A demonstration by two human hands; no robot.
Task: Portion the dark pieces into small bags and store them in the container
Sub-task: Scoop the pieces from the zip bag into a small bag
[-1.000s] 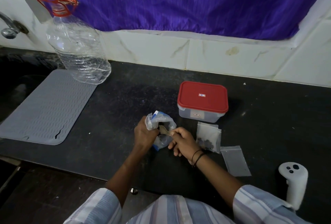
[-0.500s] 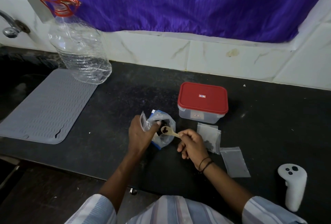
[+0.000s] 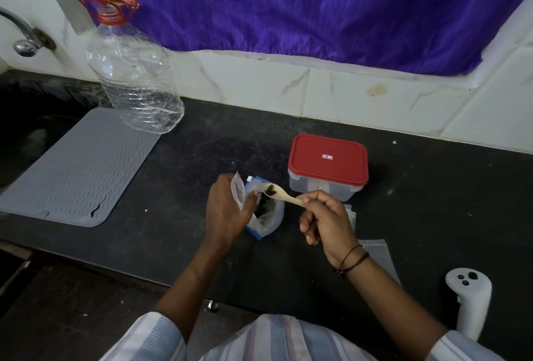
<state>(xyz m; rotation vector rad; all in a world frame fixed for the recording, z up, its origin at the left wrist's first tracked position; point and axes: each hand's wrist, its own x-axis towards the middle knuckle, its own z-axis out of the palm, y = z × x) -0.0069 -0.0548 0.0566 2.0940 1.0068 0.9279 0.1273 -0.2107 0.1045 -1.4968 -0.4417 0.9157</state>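
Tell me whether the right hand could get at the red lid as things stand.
Probably yes, but not freely: the right hand sits just in front of the red lid with nothing between, yet it holds a loaded spoon.

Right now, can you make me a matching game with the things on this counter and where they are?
Things:
1. wooden spoon
2. red-lidded container
3. clear bottle
4. white controller

Places:
A. near right corner of the counter
B. by the wall at the left, at the grey mat's far corner
C. in the right hand, with dark pieces in its bowl
D. just behind the bags, lid on

Pairs: 1-C, 2-D, 3-B, 4-A
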